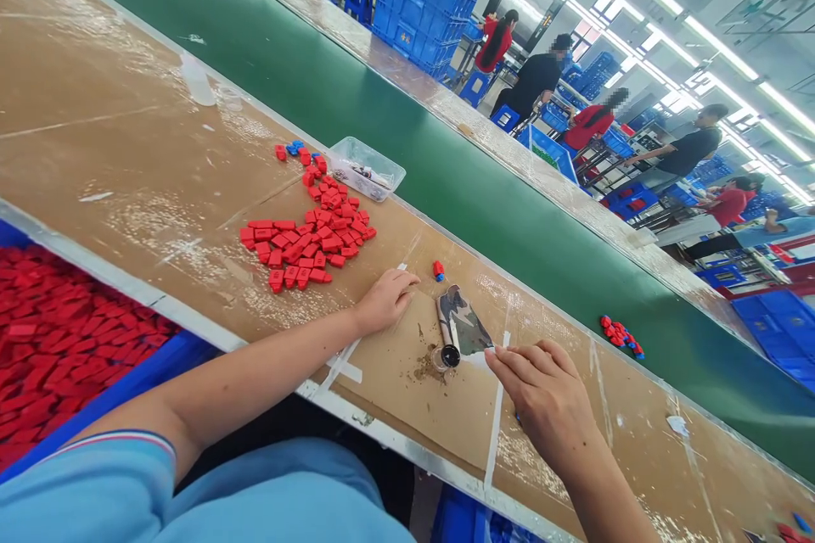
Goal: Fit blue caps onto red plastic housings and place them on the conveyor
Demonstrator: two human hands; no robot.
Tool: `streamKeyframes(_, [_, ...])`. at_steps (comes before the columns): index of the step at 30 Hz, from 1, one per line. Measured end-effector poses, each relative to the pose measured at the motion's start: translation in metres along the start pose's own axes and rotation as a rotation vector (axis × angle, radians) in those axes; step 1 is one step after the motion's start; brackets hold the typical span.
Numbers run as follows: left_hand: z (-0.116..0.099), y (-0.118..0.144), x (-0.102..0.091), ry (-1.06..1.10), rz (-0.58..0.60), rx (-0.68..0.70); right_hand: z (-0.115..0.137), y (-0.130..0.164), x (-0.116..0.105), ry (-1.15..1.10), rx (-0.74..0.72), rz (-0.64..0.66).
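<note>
My left hand (385,302) rests on the cardboard work surface (407,399), its fingers loosely stretched, with no held object visible. To the right, my right hand (544,390) is closed in a pinch on a thin white piece (474,359), mostly hidden by the fingers. The tip of this piece reaches a camouflage-patterned cloth or pouch (468,322). Against the cloth's left side lies a pale tube with a black round end (450,355). Beside that end is a small clear round dish (438,359), with brown stains around it. One red-and-blue piece (439,271) lies just beyond.
Many small red blocks (311,237) are spread left of my hands, near a clear plastic tray (368,168). A blue bin (184,352) full of red pieces stands lower left. Past the table runs a green conveyor belt (446,161) carrying a red-and-blue cluster (621,335). People work farther off.
</note>
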State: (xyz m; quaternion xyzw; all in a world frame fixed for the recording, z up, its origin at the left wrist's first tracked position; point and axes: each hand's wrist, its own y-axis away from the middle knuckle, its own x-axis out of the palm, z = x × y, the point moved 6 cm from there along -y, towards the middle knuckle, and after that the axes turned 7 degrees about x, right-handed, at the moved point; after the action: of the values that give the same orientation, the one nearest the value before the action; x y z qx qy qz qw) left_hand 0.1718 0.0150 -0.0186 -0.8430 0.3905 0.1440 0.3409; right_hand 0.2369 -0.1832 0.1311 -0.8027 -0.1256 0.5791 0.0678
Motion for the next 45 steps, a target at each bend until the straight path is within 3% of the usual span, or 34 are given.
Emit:
streamKeyframes(10, [0.003,0.0,0.002,-0.017,0.025,-0.018,0.001,-0.004,-0.003,0.015,-0.023,-0.007])
streamKeyframes(20, [0.002,0.0,0.001,-0.028,0.04,-0.018,-0.009,0.006,0.009,-0.059,0.07,0.006])
streamKeyframes(23, [0.002,0.0,0.0,-0.027,0.042,-0.022,-0.016,0.016,0.018,-0.142,0.157,-0.014])
streamKeyframes(26, [0.002,0.0,0.0,-0.02,0.041,-0.01,-0.031,0.035,0.04,-0.377,0.362,-0.006])
streamKeyframes(28, [0.002,0.0,-0.001,-0.013,0.04,-0.001,-0.048,0.05,0.062,-0.595,0.612,-0.011])
streamKeyframes(31, [0.003,-0.001,0.0,-0.006,0.038,0.003,-0.076,0.068,0.102,-0.965,1.038,-0.108])
streamKeyframes(33, [0.005,-0.002,0.001,-0.004,0.036,0.0,-0.09,0.067,0.126,-1.168,1.191,-0.198])
streamKeyframes(38, [0.011,-0.002,0.002,-0.007,0.02,-0.019,-0.123,0.04,0.171,-1.193,1.268,-0.315])
streamKeyframes(45, [0.011,-0.002,0.001,-0.028,0.03,-0.019,-0.142,0.027,0.209,-1.087,1.333,-0.291])
